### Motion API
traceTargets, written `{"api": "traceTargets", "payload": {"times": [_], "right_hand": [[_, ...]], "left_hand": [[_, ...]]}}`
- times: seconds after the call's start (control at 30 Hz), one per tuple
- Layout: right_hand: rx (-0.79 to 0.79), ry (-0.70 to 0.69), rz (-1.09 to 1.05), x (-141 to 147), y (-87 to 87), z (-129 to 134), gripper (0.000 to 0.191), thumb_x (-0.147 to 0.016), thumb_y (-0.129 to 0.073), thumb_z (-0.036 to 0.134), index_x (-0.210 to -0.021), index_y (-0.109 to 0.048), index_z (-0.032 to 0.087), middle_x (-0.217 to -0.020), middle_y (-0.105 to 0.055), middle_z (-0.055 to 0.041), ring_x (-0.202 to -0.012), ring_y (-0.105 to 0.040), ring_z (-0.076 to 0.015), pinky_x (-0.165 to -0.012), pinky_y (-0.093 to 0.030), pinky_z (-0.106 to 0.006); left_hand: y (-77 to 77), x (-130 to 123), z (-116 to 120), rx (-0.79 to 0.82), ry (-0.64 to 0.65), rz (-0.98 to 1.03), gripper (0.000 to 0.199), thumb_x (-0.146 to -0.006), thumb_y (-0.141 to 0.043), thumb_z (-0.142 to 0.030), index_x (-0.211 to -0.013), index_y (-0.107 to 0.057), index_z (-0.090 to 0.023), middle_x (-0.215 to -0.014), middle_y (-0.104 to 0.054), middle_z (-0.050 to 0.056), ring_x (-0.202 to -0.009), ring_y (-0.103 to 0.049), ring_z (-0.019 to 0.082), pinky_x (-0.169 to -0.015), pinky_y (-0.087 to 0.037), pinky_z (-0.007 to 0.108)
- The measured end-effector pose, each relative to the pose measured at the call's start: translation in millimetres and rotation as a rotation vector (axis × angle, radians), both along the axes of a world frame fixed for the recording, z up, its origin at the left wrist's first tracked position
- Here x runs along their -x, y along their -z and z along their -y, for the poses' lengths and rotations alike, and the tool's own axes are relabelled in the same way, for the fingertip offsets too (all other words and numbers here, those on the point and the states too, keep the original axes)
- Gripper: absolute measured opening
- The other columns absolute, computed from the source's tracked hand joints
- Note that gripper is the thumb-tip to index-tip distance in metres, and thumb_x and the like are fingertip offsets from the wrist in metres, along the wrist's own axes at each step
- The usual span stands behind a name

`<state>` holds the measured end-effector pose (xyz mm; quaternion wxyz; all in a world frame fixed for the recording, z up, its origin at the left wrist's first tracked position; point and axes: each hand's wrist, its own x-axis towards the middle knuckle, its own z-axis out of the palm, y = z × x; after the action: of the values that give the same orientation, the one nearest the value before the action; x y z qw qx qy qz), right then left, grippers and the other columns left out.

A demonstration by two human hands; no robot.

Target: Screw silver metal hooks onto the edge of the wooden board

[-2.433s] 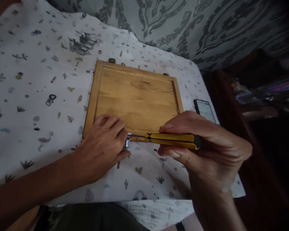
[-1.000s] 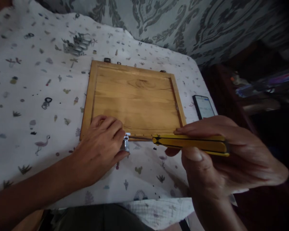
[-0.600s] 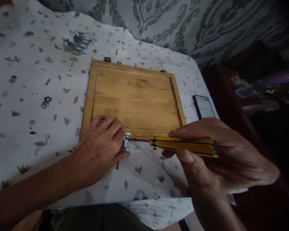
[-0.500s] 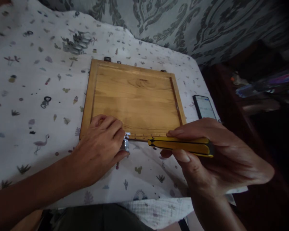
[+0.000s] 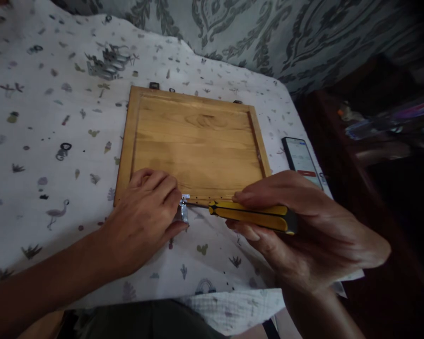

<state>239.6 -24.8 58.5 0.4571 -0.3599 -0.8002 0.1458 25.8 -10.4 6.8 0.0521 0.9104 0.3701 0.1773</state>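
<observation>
Wood board (image 5: 194, 141) ctr frame. R hand (image 5: 314, 226), lower rt, grips yellow screwdriver (image 5: 249, 216); L hand (image 5: 139, 216), lower ctr-left, pinches metal bracket (image 5: 184, 214) at board's bottom edge. Screwdriver's slid left vs. a sec ago, shaft now reaching bracket: prob. lined up for work.

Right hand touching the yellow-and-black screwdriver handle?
Touching. The head view shows the right hand gripping the yellow-and-black screwdriver handle from both sides.
</observation>
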Motion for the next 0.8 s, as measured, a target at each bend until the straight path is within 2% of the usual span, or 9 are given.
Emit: {"api": "traceTargets", "payload": {"times": [0.17,0.27,0.37,0.5,0.67,0.8], "right_hand": [[0.098,-0.047,-0.114,0.8,1.0,3.2,0.026,-0.081,-0.085,0.016,-0.104,-0.074,0.019,-0.085,-0.079,-0.0030,-0.076,-0.076,-0.0191,-0.065,-0.064,-0.030],[0.179,-0.089,-0.077,-2.9,0.2,7.5,0.032,-0.082,-0.084,0.018,-0.113,-0.074,0.021,-0.092,-0.081,-0.0023,-0.082,-0.078,-0.0191,-0.067,-0.065,-0.030],[0.203,-0.112,-0.033,-4.3,-1.7,10.1,0.039,-0.081,-0.084,0.012,-0.118,-0.074,0.019,-0.098,-0.082,-0.0034,-0.087,-0.079,-0.0192,-0.071,-0.066,-0.029],[0.204,-0.105,-0.125,-1.6,-3.3,8.6,0.034,-0.082,-0.082,0.009,-0.115,-0.076,0.017,-0.092,-0.081,-0.0035,-0.081,-0.079,-0.0176,-0.071,-0.066,-0.025],[0.241,-0.080,-0.109,-2.7,-5.4,6.1,0.038,-0.083,-0.083,0.015,-0.120,-0.075,0.021,-0.098,-0.082,-0.0044,-0.081,-0.080,-0.0213,-0.066,-0.068,-0.029],[0.287,-0.119,-0.111,-3.2,-8.4,5.9,0.039,-0.085,-0.082,0.015,-0.122,-0.074,0.020,-0.098,-0.081,-0.0034,-0.078,-0.080,-0.0188,-0.061,-0.066,-0.024]], "left_hand": [[-0.6,0.3,0.6,0.013,-0.006,0.007,0.026,-0.084,-0.082,-0.035,-0.092,-0.071,-0.014,-0.093,-0.068,0.007,-0.094,-0.060,0.028,-0.089,-0.048,0.048],[-1.2,0.9,0.6,0.043,0.003,0.006,0.021,-0.086,-0.080,-0.032,-0.091,-0.070,-0.014,-0.094,-0.069,0.007,-0.095,-0.061,0.029,-0.090,-0.048,0.050],[-1.9,1.8,0.3,0.060,0.005,0.003,0.017,-0.087,-0.077,-0.030,-0.093,-0.070,-0.015,-0.096,-0.069,0.008,-0.096,-0.061,0.030,-0.090,-0.049,0.052],[-3.4,2.2,-0.7,0.072,0.016,-0.021,0.021,-0.086,-0.079,-0.032,-0.093,-0.071,-0.014,-0.096,-0.070,0.009,-0.096,-0.062,0.031,-0.089,-0.050,0.053],[-4.3,1.3,-2.6,0.041,0.025,-0.023,0.028,-0.081,-0.083,-0.034,-0.092,-0.071,-0.012,-0.096,-0.071,0.011,-0.093,-0.063,0.032,-0.086,-0.052,0.054],[-5.4,2.1,-2.6,0.043,0.042,-0.021,0.020,-0.084,-0.079,-0.029,-0.091,-0.070,-0.013,-0.096,-0.071,0.011,-0.093,-0.063,0.032,-0.087,-0.053,0.054]]}}
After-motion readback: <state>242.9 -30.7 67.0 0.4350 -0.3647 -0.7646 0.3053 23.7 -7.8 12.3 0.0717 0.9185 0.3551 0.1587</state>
